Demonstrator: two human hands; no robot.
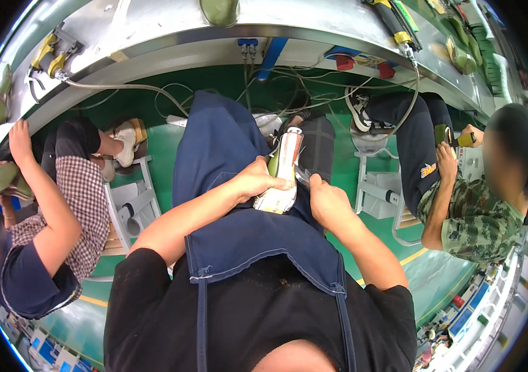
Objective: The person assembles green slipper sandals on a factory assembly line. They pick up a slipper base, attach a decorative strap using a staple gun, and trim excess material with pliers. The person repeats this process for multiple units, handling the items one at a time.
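At the centre of the frame the left hand (258,178) is curling its fingers around a shoe (281,172), white and olive with a pale sole, which is lying on the blue apron (227,186) over the person's lap. The right hand (329,201) is closing around a small metal tool (302,177) and pressing its tip against the shoe's side. At the left a person in a checked shirt (84,211) is gripping a green shoe (8,178). At the right a person in a camouflage shirt (475,217) is sitting. Along the top the grey bench (171,28) is carrying a yellow tool (50,53)
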